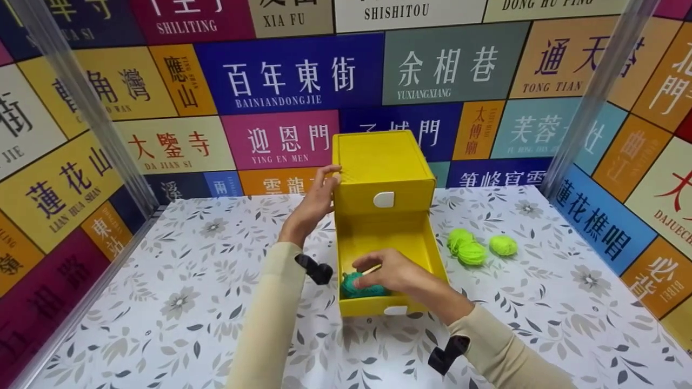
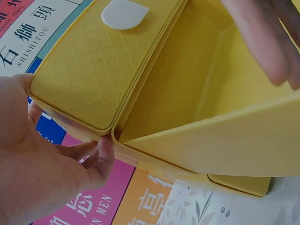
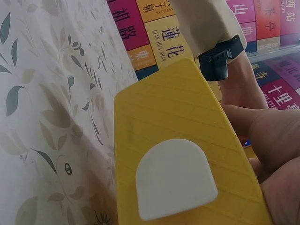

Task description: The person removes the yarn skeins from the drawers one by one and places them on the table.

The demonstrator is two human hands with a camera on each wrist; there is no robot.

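A yellow two-drawer storage box (image 1: 381, 156) stands on the table with its lower drawer (image 1: 439, 259) pulled out. My left hand (image 1: 313, 202) grips the box's left side, fingers at the upper corner; the left wrist view shows fingertips (image 2: 107, 152) at the seam below the upper drawer (image 2: 89, 70). Inside the front of the lower drawer lies teal yarn (image 1: 370, 290), partly covered by my right hand. That right hand (image 1: 397, 273) reaches over the drawer's right wall, fingers parted, thumb over the yarn. The right wrist view shows the lower drawer's front with its white tab (image 3: 176, 178).
Several bright green yarn balls (image 1: 470, 251) lie on the table to the right of the box. The table (image 1: 216, 302) has a leaf-patterned cover. A wall of coloured name signs (image 1: 289, 75) stands behind, with clear posts at both corners.
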